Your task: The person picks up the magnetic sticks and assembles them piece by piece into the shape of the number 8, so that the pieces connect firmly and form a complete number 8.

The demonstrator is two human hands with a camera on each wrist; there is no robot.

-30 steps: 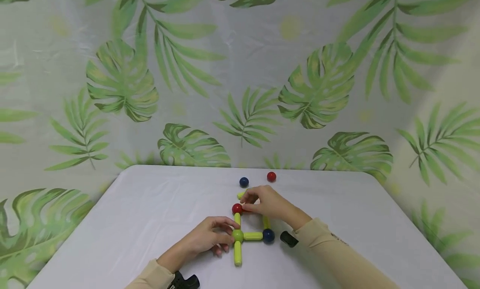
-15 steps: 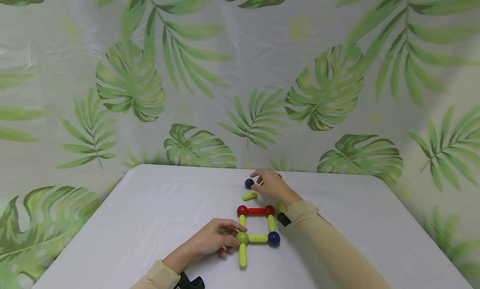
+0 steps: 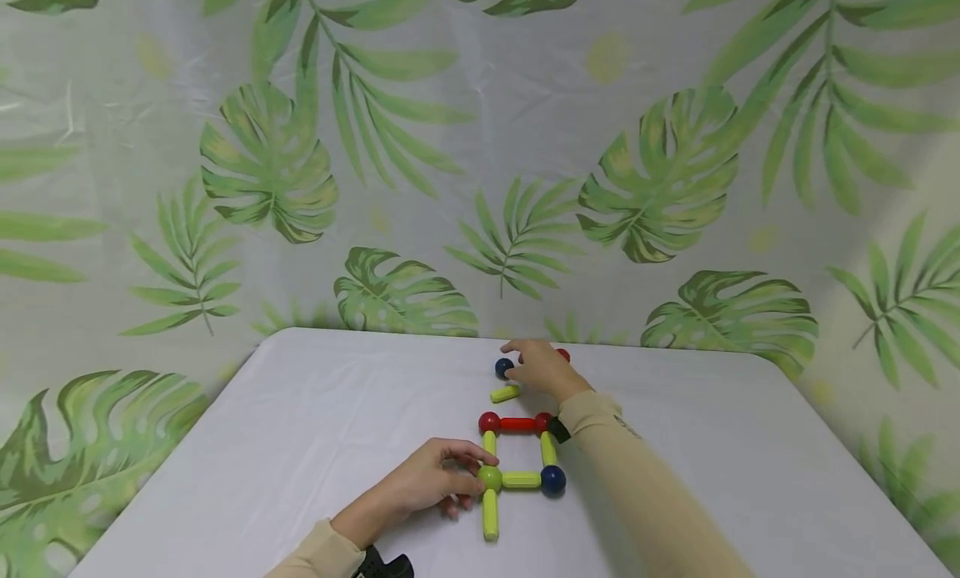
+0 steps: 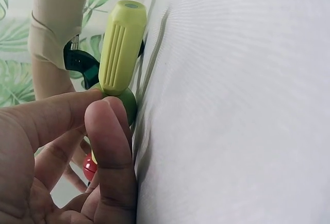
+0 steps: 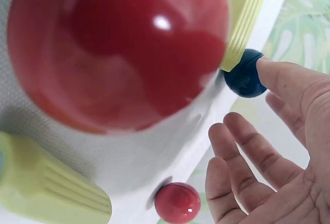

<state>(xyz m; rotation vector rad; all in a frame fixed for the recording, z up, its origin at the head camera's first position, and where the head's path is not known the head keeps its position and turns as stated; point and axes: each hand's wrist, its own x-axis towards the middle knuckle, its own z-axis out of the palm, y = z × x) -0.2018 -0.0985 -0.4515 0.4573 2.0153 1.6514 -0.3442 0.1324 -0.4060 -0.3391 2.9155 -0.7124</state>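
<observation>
My left hand (image 3: 435, 478) pinches a green ball (image 3: 492, 478) between thumb and fingers, at the near left corner of a square of balls and magnetic-looking rods. A yellow-green rod (image 4: 122, 49) juts from that ball toward me. A red rod (image 3: 517, 424) joins the two far corners, both red balls (image 3: 489, 423); the near right corner is a blue ball (image 3: 553, 479). My right hand (image 3: 543, 369) reaches to another blue ball (image 5: 245, 74) at the back, thumb tip against it in the right wrist view, other fingers loosely extended.
Beside the far blue ball lies a loose yellow-green rod (image 3: 506, 393). Partly behind my right hand sits a loose red ball (image 3: 562, 355). Another yellow-green rod (image 5: 56, 188) shows in the right wrist view. A leaf-patterned sheet (image 3: 405, 186) hangs behind the white table (image 3: 337, 394).
My right hand has left the red rod, now lying between the two red balls, and moved back to the far blue ball. My left hand keeps its hold on the green ball.
</observation>
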